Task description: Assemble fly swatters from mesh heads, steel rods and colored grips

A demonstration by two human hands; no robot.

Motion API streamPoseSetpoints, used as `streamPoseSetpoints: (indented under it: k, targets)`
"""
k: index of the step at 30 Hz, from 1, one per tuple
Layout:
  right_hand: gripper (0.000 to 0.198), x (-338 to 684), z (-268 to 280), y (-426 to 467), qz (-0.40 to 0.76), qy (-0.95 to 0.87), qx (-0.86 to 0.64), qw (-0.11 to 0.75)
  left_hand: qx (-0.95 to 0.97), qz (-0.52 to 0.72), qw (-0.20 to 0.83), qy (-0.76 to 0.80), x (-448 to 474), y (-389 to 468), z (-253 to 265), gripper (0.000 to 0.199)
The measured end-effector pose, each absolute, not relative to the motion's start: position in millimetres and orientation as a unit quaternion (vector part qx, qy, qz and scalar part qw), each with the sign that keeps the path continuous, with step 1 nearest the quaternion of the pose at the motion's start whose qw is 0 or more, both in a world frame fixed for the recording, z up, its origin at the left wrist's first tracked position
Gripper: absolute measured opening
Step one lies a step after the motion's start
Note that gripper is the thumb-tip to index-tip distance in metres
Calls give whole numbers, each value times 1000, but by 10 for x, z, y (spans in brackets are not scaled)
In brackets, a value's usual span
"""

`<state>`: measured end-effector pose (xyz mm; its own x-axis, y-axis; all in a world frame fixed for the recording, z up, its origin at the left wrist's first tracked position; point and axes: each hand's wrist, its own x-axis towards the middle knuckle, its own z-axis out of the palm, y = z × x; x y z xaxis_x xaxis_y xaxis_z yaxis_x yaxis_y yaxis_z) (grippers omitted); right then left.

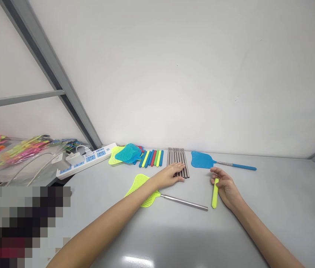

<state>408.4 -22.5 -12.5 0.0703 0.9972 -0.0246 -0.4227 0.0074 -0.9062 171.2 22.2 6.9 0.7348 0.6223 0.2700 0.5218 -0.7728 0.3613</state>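
Note:
My left hand lies with its fingers stretched over the lower part of a row of metal telescopic rods. Between thumb and fingers, my right hand pinches a yellow handle sleeve that points down toward the table. A yellow-green fly swatter with a bare metal rod lies in front of me, its head partly hidden under my left forearm. Beyond my right hand is a blue fly swatter with a blue handle on its rod.
Several coloured handle sleeves lie side by side left of the rods. Loose swatter heads are piled beside them. A white power strip with plugs and cables runs along the left, near bagged colourful items. A white wall rises behind the grey table.

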Motion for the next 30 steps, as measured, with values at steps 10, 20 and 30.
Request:
streamPoseSetpoints:
  k: [10,20,30]
  targets:
    - [36,4174,131,-251,593,-363,-379,611,885,202,175,382,1628,-338,470,39]
    - [16,4176,284,-286,704,-176,-263,636,860,189,235,411,1371,-698,346,25]
    - [20,4162,313,-321,699,-246,-284,608,809,273,203,478,1276,-565,226,21]
